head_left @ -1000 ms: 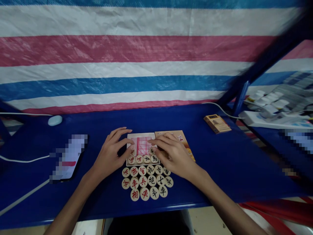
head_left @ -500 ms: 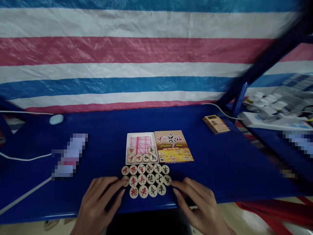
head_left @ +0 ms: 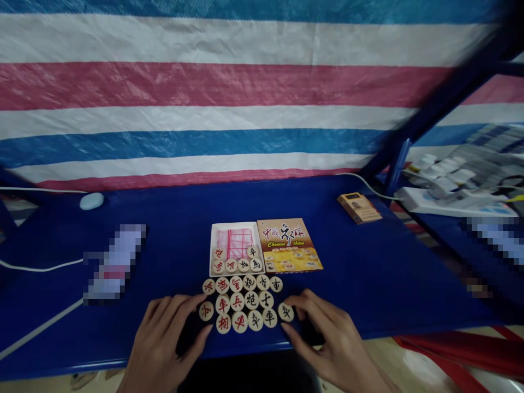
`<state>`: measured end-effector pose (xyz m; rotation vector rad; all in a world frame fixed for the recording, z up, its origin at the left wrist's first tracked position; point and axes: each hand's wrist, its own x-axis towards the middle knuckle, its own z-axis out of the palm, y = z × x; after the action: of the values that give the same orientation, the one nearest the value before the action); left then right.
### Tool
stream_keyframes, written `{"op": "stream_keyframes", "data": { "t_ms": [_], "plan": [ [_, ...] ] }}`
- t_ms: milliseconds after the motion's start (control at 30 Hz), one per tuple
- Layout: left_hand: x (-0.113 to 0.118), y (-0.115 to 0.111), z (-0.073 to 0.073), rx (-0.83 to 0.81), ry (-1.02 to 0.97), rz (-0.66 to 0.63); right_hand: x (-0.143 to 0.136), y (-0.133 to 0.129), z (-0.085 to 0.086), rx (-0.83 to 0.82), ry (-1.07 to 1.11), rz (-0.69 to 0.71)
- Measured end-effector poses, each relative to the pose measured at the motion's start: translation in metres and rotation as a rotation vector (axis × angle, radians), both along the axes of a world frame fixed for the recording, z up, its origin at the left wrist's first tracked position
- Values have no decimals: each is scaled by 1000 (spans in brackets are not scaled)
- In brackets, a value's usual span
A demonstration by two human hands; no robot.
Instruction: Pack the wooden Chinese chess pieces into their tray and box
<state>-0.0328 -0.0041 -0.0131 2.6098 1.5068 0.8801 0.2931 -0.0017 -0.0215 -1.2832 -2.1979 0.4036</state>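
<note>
Round Chinese chess pieces lie in rows on the blue table, red-marked on the left and black-marked on the right. My left hand [head_left: 172, 333] has its thumb and index finger apart around a red-marked piece [head_left: 206, 311] at the left end. At the right end, my right hand [head_left: 323, 327] has thumb and fingertips at a black-marked piece [head_left: 285, 312]. Behind the rows, a white box tray [head_left: 213, 240] holds several pieces and a pink-lined folded sheet [head_left: 235, 243]. The printed Chinese chess lid [head_left: 290, 245] lies against its right side.
A blurred phone [head_left: 117, 262] with a white cable lies on the left, near a pale blue oval object [head_left: 91, 201]. A small brown box [head_left: 360, 208] sits at the back right. Beyond it is a white power strip [head_left: 450, 202] with plugs. A striped sheet hangs behind.
The two end pieces of the middle row have moved outward and slightly nearer, away from their neighbours. The fingers of my left hand have spread wider around the left one.
</note>
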Motion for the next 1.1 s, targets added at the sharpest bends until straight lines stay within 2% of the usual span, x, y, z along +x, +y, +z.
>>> {"op": "stream_keyframes", "data": {
  "t_ms": [233,333,433,567,667,733,867,1100],
  "plan": [
    [-5,-5,2,0,-135,52,1,3,7,-71,87,-15],
    [-1,2,10,0,-219,71,-7,12,14,11,156,-55],
    [12,27,23,12,-284,47,-24,34,24,155,210,-59],
    [30,77,34,44,-288,-111,-45,78,43,295,167,129],
    [33,107,33,98,-272,-192,-50,106,52,397,47,232],
    [31,116,27,113,-293,-195,-49,116,52,456,-27,247],
    [27,115,17,95,-331,-211,-46,118,42,526,-87,235],
    [30,110,19,38,-373,-256,-48,114,37,474,-7,251]
  ]
}}
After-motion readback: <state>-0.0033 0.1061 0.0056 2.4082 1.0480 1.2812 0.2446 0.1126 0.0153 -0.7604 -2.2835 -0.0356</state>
